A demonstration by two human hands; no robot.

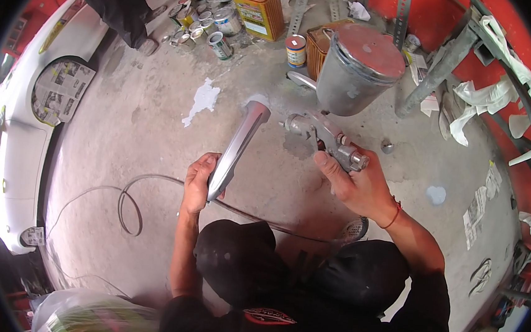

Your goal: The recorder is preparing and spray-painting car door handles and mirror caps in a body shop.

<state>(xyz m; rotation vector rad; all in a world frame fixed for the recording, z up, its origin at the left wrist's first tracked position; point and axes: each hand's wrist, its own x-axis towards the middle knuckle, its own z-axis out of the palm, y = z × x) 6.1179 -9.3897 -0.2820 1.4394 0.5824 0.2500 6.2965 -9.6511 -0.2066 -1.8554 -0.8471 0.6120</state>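
Observation:
My left hand (198, 182) is closed round the lower end of a long, silver-grey car door handle (239, 148), which slants up and to the right. In my right hand (364, 183) is a metal spray gun (327, 136), gripped by its handle with the thumb along the near side. Its nozzle points left toward the upper part of the door handle, a short gap apart. A large grey pot (356, 79) with a reddish lid stands just beyond the gun. Fingers on the far side of both things are partly hidden.
A white car (21, 140) with its wheel covered in newspaper (62, 91) stands at the left. Paint cans (219, 45) and a yellow square tin (257, 12) crowd the far floor. A hose (261, 220) crosses the floor before me. Another person's leg (119, 4) shows far left.

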